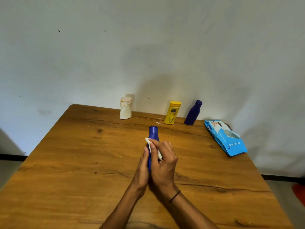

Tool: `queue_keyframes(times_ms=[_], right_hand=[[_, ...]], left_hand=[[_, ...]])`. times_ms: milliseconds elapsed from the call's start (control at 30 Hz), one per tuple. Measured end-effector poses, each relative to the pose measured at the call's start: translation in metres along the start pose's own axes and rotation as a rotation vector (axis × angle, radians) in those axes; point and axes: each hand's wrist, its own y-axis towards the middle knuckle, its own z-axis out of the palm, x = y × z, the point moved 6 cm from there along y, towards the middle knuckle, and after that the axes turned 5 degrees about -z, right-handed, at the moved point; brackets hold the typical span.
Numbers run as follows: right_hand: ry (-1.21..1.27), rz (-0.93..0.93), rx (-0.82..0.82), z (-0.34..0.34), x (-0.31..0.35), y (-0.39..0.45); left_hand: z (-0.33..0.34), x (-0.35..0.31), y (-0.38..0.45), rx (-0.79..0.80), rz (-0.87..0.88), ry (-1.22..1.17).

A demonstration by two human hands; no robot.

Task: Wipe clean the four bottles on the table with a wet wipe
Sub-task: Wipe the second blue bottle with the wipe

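A blue bottle (153, 133) is held over the middle of the wooden table (82, 162), cap pointing away from me. My left hand (142, 169) grips its lower body from the left. My right hand (163, 161) presses a white wet wipe (149, 142) against the bottle's side, fingers curled over it. Three more bottles stand along the far edge by the wall: a white one (125, 108), a yellow one (172, 112) and a dark blue one (193, 113).
A light blue pack of wet wipes (226, 138) lies near the table's right edge. A pale wall rises right behind the bottles. An orange object (299, 192) sits on the floor at the far right.
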Motion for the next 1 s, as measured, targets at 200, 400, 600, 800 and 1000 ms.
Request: queue_keyframes(times_ms=[200,400,600,800,1000], right_hand=[[0.016,0.014,0.08,-0.008,-0.012,0.034],[0.021,-0.065,0.249,-0.01,-0.016,0.06],[-0.04,-0.351,0.505,-0.013,0.01,0.011],[-0.123,-0.476,0.587,-0.017,0.012,0.002],[-0.221,-0.297,0.334,-0.017,-0.007,0.056]], left_hand=[[-0.007,-0.003,0.002,0.02,-0.038,-0.07],[-0.003,-0.008,0.001,0.099,-0.051,-0.167],[-0.016,-0.005,0.004,0.021,-0.076,-0.235],[-0.013,0.002,0.009,0.076,-0.122,-0.302],[-0.009,-0.001,0.003,0.16,-0.1,-0.211]])
